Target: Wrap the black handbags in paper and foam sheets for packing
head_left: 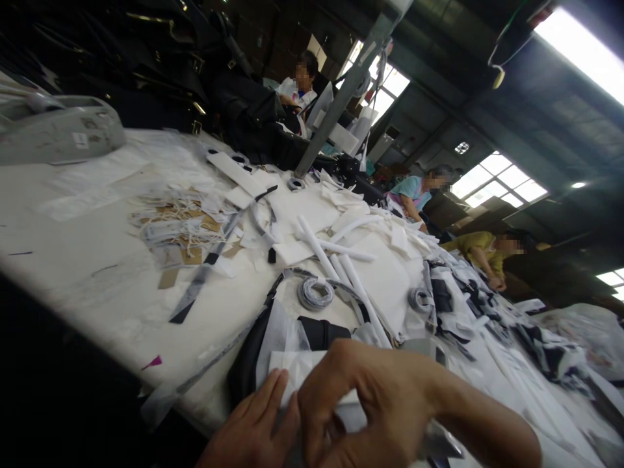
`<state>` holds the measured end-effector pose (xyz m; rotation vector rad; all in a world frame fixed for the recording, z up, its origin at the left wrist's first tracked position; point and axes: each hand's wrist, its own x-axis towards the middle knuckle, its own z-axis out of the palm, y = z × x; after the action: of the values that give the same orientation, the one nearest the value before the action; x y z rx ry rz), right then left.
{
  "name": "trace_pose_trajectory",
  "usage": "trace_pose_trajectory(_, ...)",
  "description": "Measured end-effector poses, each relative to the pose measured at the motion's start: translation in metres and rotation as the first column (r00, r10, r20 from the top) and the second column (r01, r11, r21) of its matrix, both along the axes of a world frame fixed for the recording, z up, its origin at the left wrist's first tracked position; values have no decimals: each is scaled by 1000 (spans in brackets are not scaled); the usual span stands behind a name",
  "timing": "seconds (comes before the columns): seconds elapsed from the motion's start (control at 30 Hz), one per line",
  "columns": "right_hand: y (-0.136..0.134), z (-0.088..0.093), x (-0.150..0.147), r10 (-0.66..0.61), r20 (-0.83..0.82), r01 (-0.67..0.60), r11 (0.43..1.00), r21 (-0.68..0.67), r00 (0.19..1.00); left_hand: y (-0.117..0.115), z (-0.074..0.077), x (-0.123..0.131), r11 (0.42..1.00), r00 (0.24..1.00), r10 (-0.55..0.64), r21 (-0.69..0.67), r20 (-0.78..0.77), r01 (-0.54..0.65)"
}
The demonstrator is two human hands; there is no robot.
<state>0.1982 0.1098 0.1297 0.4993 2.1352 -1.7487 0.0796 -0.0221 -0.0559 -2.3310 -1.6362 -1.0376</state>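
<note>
A black bag (244, 364) lies at the table's near edge, partly covered by thin white wrapping (287, 331) and a folded white sheet (297, 361). My left hand (260, 422) rests on the sheet with its fingers stretched out flat. Just beside it, my right hand (365, 403) bends down over the bag, fingers curled and thumb drawn in. Whatever those fingertips may pinch is hidden behind the hand. A wrapped strap coil (316, 294) sits behind the bag, within a loop of black strap (363, 309). Under my right wrist, a shiny metallic edge (443, 442) shows blurred.
White foam strips and sheets (341, 240) cover much of the table. Tags with strings (182, 227) lie left, near a long wrapped strap (205, 273). A grey bin (63, 130) and piled black bags (160, 71) stand at back left. A metal post (341, 91) rises behind. Several people work beyond.
</note>
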Motion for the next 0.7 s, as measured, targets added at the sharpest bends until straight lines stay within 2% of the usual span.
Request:
trace_pose_trajectory(0.07,17,-20,2,33,68,-46,978,202,997,0,-6,-1,998,992,-64,22,-107,67)
trace_pose_trajectory(0.1,26,-29,3,72,117,-105,946,306,991,1,-9,-2,996,985,-79,34,-154,86)
trace_pose_trajectory(0.2,45,-50,1,195,235,-294,790,538,952,1,-16,-2,998,987,-45,44,-153,53)
trace_pose_trajectory(0.27,53,-58,-4,251,288,-379,692,614,924,0,-17,0,999,994,-21,26,-110,24)
trace_pose_trajectory(0.37,59,-64,-15,314,401,-508,579,638,861,0,-14,3,1000,997,-12,28,-70,14)
trace_pose_trajectory(0.53,58,-69,-39,403,567,-696,416,586,718,2,-15,6,998,999,8,63,-42,-5)
trace_pose_trajectory(0.63,53,-72,-54,400,666,-777,309,549,630,3,-16,5,998,997,24,65,-67,-20)
trace_pose_trajectory(0.7,51,-74,-62,377,702,-796,270,541,605,4,-16,3,997,991,4,71,-135,5)
